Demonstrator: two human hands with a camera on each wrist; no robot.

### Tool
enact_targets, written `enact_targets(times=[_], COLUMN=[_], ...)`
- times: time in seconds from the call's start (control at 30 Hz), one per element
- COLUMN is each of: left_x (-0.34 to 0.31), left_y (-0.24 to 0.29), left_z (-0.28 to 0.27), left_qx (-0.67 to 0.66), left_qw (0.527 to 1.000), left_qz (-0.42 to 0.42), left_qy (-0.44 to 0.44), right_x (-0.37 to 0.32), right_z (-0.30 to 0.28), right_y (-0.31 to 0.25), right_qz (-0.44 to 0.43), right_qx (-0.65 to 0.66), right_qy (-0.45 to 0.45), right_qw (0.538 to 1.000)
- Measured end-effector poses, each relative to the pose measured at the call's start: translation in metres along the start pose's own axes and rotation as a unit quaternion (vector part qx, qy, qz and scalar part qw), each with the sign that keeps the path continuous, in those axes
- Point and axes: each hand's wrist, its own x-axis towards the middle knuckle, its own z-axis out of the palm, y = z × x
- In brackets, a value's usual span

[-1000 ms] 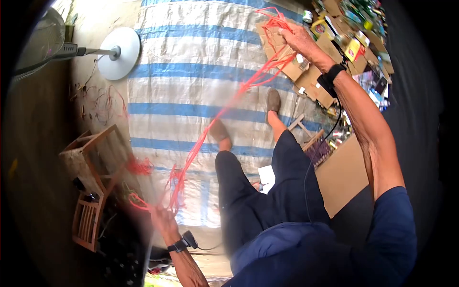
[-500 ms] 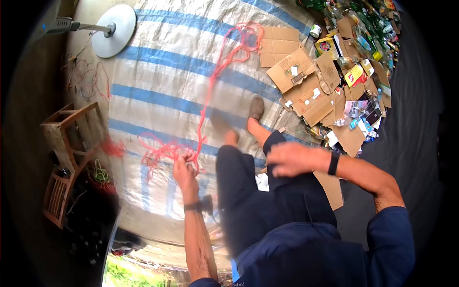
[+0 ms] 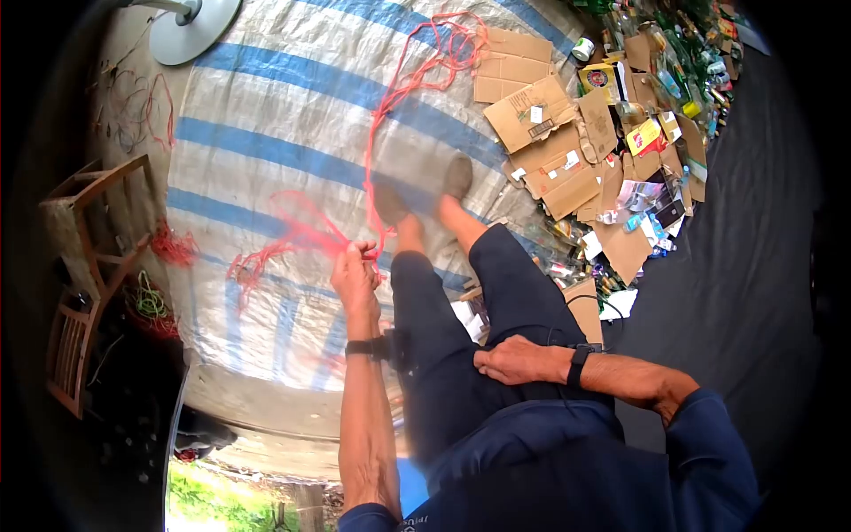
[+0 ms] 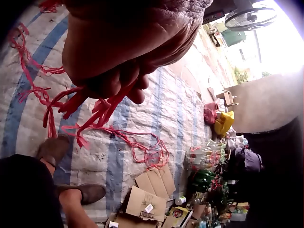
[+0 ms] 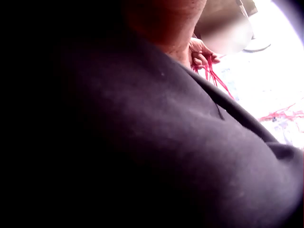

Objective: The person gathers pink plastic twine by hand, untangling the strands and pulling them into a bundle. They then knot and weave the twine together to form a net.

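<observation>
My left hand (image 3: 355, 282) grips a bundle of red plastic string (image 4: 102, 107), its fingers curled round it in the left wrist view. Loose string ends spread left of the hand, blurred in the head view. From the hand a long knotted strand (image 3: 369, 164) runs forward over the striped sheet (image 3: 266, 106) to a looped heap beside flattened cardboard (image 3: 532, 115). My right hand (image 3: 523, 359) is at the upper thigh, fingers curled and pinching the dark trousers (image 3: 434, 310). Trouser cloth fills most of the right wrist view and hides those fingers.
A pile of cardboard, glass bottles (image 3: 683, 80) and packaging lies at the right. On the left stand a wooden chair (image 3: 97, 239) and a fan base (image 3: 191, 31). More red string (image 3: 175, 246) and a green coil (image 3: 149, 297) lie near the chair.
The string was stretched between both hands; the right hand has let its end go onto the sheet and come back to the trousers. The left hand, still holding string, has moved right and forward.
</observation>
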Motion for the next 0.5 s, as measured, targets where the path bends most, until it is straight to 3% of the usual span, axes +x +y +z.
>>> enact_targets(times=[0.03,0.1,0.27,0.33,0.47,0.5], left_x=[-0.001,-0.001,0.004,0.005,0.006,0.002], left_y=[0.001,0.001,-0.006,-0.013,-0.027,-0.026], left_z=[0.000,0.001,0.007,0.007,0.016,0.022], left_qx=[-0.002,-0.010,0.027,0.058,0.060,0.070], left_qw=[1.000,0.999,0.998,0.997,0.992,0.993], left_qz=[-0.001,0.028,0.050,0.058,0.110,0.086], left_qy=[0.002,-0.019,-0.011,0.001,0.020,0.032], right_x=[-0.002,-0.007,-0.003,0.002,-0.008,-0.020], right_z=[-0.001,-0.009,-0.014,-0.009,-0.007,-0.008], right_y=[-0.005,-0.015,-0.002,0.010,0.018,0.016], right_qz=[0.000,-0.021,-0.028,-0.016,-0.038,-0.038], right_qx=[-0.001,-0.116,-0.260,-0.204,-0.138,-0.088], right_qy=[-0.003,0.201,0.181,0.078,0.040,0.046], right_qw=[1.000,0.972,0.948,0.976,0.989,0.994])
